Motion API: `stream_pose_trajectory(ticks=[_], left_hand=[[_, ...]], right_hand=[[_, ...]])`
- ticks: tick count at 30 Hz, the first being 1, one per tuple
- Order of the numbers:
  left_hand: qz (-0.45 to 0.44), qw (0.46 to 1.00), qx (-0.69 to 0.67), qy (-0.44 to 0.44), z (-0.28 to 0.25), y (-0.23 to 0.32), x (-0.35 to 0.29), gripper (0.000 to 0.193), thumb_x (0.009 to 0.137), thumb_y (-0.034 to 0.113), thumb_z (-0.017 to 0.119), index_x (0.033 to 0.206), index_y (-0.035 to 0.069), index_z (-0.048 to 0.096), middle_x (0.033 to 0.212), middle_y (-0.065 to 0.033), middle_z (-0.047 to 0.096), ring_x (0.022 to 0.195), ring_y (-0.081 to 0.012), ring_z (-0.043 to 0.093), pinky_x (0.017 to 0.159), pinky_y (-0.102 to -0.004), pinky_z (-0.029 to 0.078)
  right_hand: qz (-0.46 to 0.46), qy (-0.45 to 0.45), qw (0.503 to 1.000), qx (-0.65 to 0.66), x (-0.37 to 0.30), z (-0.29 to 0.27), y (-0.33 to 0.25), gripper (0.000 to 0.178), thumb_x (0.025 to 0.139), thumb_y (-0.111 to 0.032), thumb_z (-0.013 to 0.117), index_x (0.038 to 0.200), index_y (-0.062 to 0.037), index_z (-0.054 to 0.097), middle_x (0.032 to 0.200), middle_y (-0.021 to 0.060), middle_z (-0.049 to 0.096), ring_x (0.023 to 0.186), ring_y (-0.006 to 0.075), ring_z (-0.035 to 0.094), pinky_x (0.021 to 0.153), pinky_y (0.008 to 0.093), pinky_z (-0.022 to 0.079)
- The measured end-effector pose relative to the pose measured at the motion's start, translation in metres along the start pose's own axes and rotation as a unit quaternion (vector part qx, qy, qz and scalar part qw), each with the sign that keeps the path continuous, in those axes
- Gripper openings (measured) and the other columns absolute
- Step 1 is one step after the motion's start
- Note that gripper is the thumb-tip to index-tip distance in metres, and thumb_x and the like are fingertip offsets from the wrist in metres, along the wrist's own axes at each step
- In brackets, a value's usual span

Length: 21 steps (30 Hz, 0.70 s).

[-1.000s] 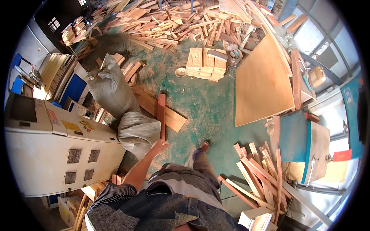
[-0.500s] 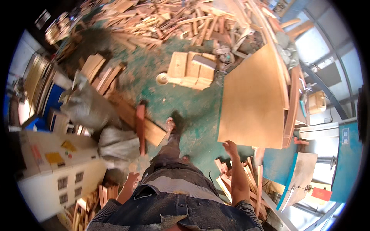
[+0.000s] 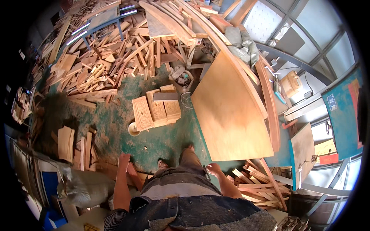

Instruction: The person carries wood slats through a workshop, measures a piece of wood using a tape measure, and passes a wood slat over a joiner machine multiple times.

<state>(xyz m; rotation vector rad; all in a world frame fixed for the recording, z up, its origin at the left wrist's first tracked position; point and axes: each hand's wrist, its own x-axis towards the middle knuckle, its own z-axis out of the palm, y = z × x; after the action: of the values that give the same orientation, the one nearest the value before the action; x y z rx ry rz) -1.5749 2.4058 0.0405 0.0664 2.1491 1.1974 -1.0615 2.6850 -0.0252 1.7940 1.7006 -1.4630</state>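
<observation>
My left hand (image 3: 123, 159) hangs at my left side, holding nothing, its fingers loosely bent and apart. Beside it a reddish wood board (image 3: 133, 176) leans above the floor. On my other side, my right hand (image 3: 214, 169) is also without anything in it, fingers half curled and apart. A large flat plywood sheet (image 3: 231, 115) stands just ahead of that hand without touching it. Ahead on the green floor sit stacked carved wooden panels (image 3: 154, 109) with a grey-brown block (image 3: 165, 97) on top. A pale round tub (image 3: 133, 129) stands against their near side.
Scrap wood (image 3: 104, 69) is heaped across the far floor. Long curved boards (image 3: 266, 104) run along the right, above a pile of wood strips (image 3: 258, 183). A filled sack (image 3: 84, 186) lies at left. A bucket of debris (image 3: 181, 77) stands behind the panels.
I have stepped forward and my view has turned right. The carved panels and plywood sheet now appear farther left. My left hand has swung forward and my right hand back toward my body.
</observation>
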Motion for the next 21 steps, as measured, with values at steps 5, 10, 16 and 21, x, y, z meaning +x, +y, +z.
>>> stream_pose_trajectory(ticks=[5,10,16,21], left_hand=[[-0.071,0.994,-0.022,-0.079,0.052,0.077,0.055,0.024,0.095,0.028,0.063,0.094,0.005,0.054,0.072,-0.0034,0.046,0.056,-0.0137,0.039,0.055,-0.0331,0.038],[-0.134,0.985,0.079,-0.072,0.112,0.007,0.077,0.019,0.096,0.023,0.06,0.101,0.005,0.061,0.074,-0.0102,0.054,0.064,-0.0221,0.054,0.058,-0.0407,0.044],[-0.19,0.974,0.123,-0.019,0.208,-0.001,0.029,0.016,0.093,0.02,0.061,0.098,0.005,0.064,0.074,-0.0166,0.056,0.068,-0.0291,0.058,0.06,-0.0468,0.044],[-0.087,0.98,0.179,-0.009,0.26,0.004,0.056,0.015,0.091,0.018,0.062,0.096,0.004,0.067,0.074,-0.0219,0.058,0.071,-0.0348,0.061,0.062,-0.052,0.044]], right_hand=[[-0.191,0.238,0.952,-0.018,0.079,-0.091,-0.096,0.03,0.082,-0.029,0.074,0.101,-0.0054,0.074,0.088,0.0145,0.073,0.081,0.0227,0.071,0.075,0.0349,0.055],[-0.366,0.459,0.808,-0.047,0.144,-0.287,-0.324,0.039,0.083,-0.016,0.074,0.119,-0.0044,0.066,0.114,0.0203,0.067,0.106,0.0384,0.063,0.092,0.0459,0.051],[-0.34,0.565,0.727,-0.192,0.19,-0.458,-0.426,0.06,0.076,-0.016,0.078,0.131,-0.0067,0.055,0.13,0.0228,0.055,0.119,0.042,0.051,0.097,0.0518,0.045],[-0.233,0.453,0.843,-0.171,0.212,-0.5,-0.441,0.077,0.075,-0.018,0.077,0.143,-0.0073,0.044,0.134,0.0262,0.05,0.129,0.0464,0.045,0.103,0.0558,0.043]])
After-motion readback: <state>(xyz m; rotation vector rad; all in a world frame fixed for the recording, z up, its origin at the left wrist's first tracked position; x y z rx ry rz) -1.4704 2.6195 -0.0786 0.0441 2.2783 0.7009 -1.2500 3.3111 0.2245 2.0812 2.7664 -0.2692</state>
